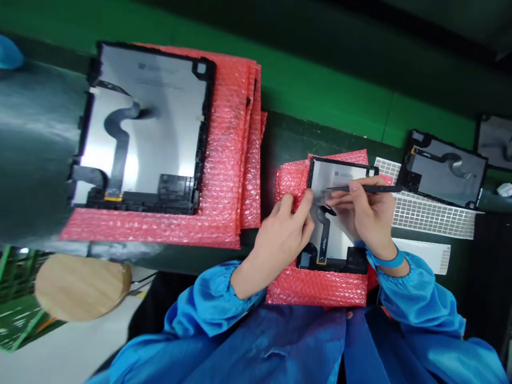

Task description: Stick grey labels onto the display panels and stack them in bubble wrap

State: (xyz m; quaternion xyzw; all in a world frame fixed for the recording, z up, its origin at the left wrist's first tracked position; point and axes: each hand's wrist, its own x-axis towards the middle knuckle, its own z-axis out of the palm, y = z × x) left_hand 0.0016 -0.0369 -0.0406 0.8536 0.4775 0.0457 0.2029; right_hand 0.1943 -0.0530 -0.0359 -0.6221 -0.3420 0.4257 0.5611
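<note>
Pink bubble wrap [316, 288] sits low, right of middle, with a black-edged screen [338, 240] on top. The left hand [285, 234], fingers loosely apart, is at its left edge; the right hand [370, 210] pinches a thin black tool [380, 189] over it. Another screen [172, 144] lies upper left.

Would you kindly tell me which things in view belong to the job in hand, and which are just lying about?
Seemingly in the job:
flat panel by the left hand
slim black tool in the right hand
red bubble wrap under that panel

Seemingly just lying about:
second panel on the bubble-wrap stack at left
third panel overlapping white gridded sheets
</note>
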